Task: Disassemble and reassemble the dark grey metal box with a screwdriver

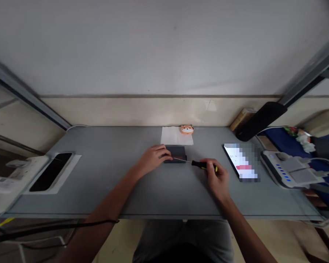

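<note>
A small dark rectangular box [178, 150] lies on the grey table [112, 146], near its middle. My left hand [155, 157] is at the box's left side, its fingers bent together over the near left part; whatever is between the fingertips is too small to make out. My right hand [217, 175] is closed round the black and yellow handle of a screwdriver [199, 164]. The thin metal shaft points left across the box's near edge, and its tip is close to my left fingertips. Whether the tip touches anything is unclear.
White paper [170, 135] and an orange animal-faced case [186, 129] lie behind the box. A lit phone [239, 162], a power strip [285, 170] and a black cylinder [260, 122] are on the right. Another dark phone [52, 171] lies on the left, beside a white power strip [22, 164].
</note>
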`<state>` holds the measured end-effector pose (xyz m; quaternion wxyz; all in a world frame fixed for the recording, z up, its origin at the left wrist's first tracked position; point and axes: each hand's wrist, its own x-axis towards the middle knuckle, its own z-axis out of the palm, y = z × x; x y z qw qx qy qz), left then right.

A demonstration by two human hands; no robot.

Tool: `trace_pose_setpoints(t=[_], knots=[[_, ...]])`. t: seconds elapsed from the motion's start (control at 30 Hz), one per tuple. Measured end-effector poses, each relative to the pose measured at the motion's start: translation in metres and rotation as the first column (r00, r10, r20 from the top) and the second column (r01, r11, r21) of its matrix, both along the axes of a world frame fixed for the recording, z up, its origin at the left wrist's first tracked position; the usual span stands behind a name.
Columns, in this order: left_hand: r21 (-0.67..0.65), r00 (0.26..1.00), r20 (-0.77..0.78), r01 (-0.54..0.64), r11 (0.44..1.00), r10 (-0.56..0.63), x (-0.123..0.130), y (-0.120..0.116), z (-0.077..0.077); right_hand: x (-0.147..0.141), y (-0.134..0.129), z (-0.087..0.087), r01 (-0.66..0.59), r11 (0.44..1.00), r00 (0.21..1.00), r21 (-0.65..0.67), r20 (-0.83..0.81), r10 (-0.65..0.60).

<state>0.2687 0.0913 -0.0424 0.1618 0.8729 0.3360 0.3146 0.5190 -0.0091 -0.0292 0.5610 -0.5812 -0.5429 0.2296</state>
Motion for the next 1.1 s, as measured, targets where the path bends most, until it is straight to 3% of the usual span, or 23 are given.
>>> trace_pose_setpoints(t=[0.1,0.2,0.37,0.5,0.7,0.83,0.9,1.0,1.1], knots=[[-0.080,0.981,0.077,-0.172,0.982,0.179,-0.004,0.012,0.002,0.000,0.001,0.000,0.048,0.999,0.996,-0.019,-0.071,-0.049],[-0.144,0.931,0.084,-0.342,0.929,0.355,-0.004,0.037,0.005,0.000,0.002,0.000,0.053,0.997,0.989,-0.052,-0.132,-0.059],[-0.202,0.941,0.003,-0.331,0.922,0.339,0.011,0.080,0.006,0.001,0.004,-0.003,0.066,0.996,0.981,-0.060,-0.179,-0.075],[-0.218,0.947,-0.001,-0.315,0.924,0.322,0.021,0.090,0.000,0.001,0.005,-0.005,0.057,0.997,0.978,-0.058,-0.197,-0.067],[-0.207,0.949,0.003,-0.307,0.929,0.315,0.016,0.077,0.001,0.003,0.002,-0.001,0.097,0.994,0.972,-0.054,-0.208,-0.107],[-0.148,0.942,0.042,-0.323,0.935,0.332,0.009,0.046,0.007,0.003,0.001,0.001,0.186,0.982,0.937,-0.042,-0.292,-0.191],[-0.153,0.965,-0.017,-0.260,0.953,0.261,0.008,0.024,0.006,0.003,0.005,0.004,0.241,0.970,0.916,-0.043,-0.321,-0.242],[-0.143,0.979,-0.068,-0.199,0.970,0.191,0.009,-0.001,0.000,0.004,0.023,0.014,0.299,0.954,0.911,0.006,-0.301,-0.283],[-0.205,0.988,-0.046,-0.152,0.967,0.145,0.007,-0.009,-0.002,0.004,0.055,0.030,0.285,0.953,0.941,0.105,-0.219,-0.257]])
